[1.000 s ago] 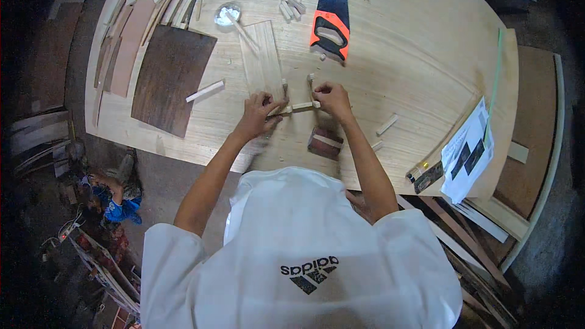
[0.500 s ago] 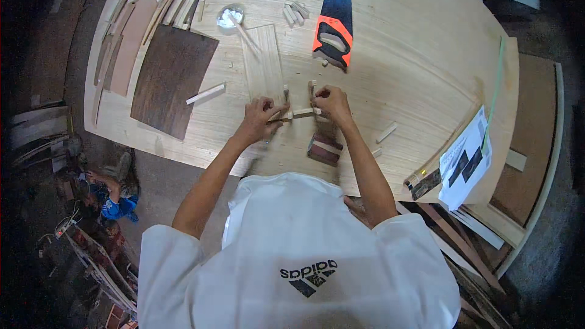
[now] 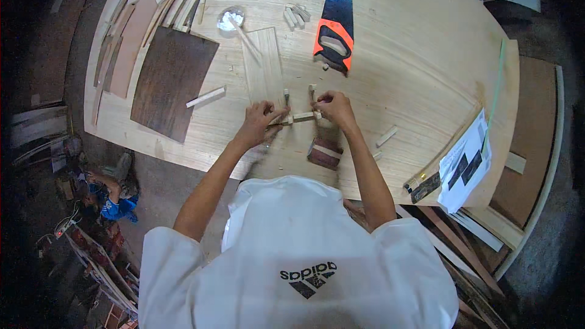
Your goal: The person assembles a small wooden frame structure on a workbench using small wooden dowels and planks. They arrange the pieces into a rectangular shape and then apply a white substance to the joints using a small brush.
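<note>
Over the near middle of the table I hold a small frame of pale wooden sticks, a crossbar with a short upright at each end. My left hand is closed, its fingers pinching the left end. At the opposite end, my right hand has its fingertips closed on the right upright near the crossbar. Fingers partly hide both joints. Just below the frame lies a dark reddish block with a pale stripe. A flat pale board lies beyond my left hand.
A handsaw with an orange and black handle lies beyond my right hand. On the left are a cup of white paste with a stick, a dark panel and a loose stick. Printed paper lies right. Another person is low at left.
My right hand has shifted slightly down along the right upright, leaving more of its top showing. The left hand keeps its hold almost unmoved.
</note>
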A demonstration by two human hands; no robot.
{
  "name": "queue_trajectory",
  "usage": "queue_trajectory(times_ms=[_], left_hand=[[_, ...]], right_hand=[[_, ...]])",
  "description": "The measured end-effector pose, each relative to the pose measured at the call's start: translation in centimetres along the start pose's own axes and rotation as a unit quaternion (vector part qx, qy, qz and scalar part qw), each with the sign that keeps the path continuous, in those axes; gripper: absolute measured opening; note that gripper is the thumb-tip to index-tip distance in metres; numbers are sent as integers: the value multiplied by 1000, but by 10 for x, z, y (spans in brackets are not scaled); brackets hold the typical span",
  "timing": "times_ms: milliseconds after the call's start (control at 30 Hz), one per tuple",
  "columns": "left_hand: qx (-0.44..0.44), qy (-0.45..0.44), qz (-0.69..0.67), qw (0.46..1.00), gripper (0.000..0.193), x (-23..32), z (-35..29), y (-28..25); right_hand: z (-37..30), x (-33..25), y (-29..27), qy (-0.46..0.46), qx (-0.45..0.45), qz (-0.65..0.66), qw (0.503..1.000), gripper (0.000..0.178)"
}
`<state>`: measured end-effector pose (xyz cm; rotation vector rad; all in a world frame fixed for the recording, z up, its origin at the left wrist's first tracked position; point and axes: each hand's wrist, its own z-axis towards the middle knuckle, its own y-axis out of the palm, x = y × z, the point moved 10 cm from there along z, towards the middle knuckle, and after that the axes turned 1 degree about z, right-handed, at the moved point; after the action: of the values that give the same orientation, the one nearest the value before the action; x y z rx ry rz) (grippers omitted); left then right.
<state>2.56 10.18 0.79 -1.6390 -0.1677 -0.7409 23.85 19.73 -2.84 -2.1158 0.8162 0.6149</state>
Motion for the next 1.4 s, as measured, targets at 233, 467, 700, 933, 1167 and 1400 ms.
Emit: queue_trajectory(times_ms=[233, 467, 700, 933, 1167, 1400], left_hand=[[-45, -66, -66, 995, 60, -12, -3, -21], [115, -88, -99, 985, 28, -31, 9, -72], [201, -143, -202, 948, 21, -37, 19, -112], [208, -241, -258, 912, 24, -60, 7, -94], [144, -198, -291, 925, 33, -53, 21, -43], [105, -241, -111, 958, 51, -45, 31, -15]], right_hand=[[8, -2, -73, -74, 183, 21, 980, 28], [116, -141, -78, -300, 215, -38, 929, 31], [193, -160, -63, -266, 164, -167, 935, 38], [135, -142, -40, -298, 6, -117, 947, 25], [98, -131, 33, -307, -214, -353, 857, 23], [94, -130, 49, -297, -237, -359, 853, 29]])
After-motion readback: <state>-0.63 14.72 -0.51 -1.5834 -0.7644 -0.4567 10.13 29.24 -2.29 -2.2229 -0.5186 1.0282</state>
